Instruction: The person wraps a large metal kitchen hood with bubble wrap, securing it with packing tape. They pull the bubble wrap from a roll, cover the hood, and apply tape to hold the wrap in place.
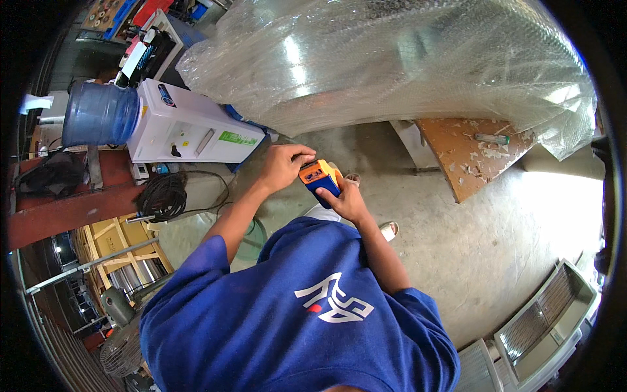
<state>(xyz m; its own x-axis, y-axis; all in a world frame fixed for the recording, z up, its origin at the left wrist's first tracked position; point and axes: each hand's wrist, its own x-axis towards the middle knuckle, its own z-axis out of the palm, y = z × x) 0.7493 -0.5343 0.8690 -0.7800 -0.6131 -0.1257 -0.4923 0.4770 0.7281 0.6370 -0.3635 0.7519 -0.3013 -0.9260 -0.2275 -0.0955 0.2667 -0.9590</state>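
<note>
In front of my blue shirt, my right hand [349, 201] is closed around a small box-shaped thing [320, 184], orange at the top and dark blue below, with dark markings on the orange part. Its thumb lies across the blue face. My left hand [279, 168] is at the upper left edge of this orange-and-blue box, fingers bent and pressed together. A narrow dark strip shows under those fingertips; whether they pinch part of the box or something small is hidden.
To the left stands a white water dispenser [189, 127] with a blue bottle [101, 114]; coiled black cable [162, 196] lies nearby. Bubble wrap [392, 65] covers a large object ahead. A worn brown board [460, 157] is at right, metal-framed panels [542, 320] lower right, a fan [124, 349] lower left.
</note>
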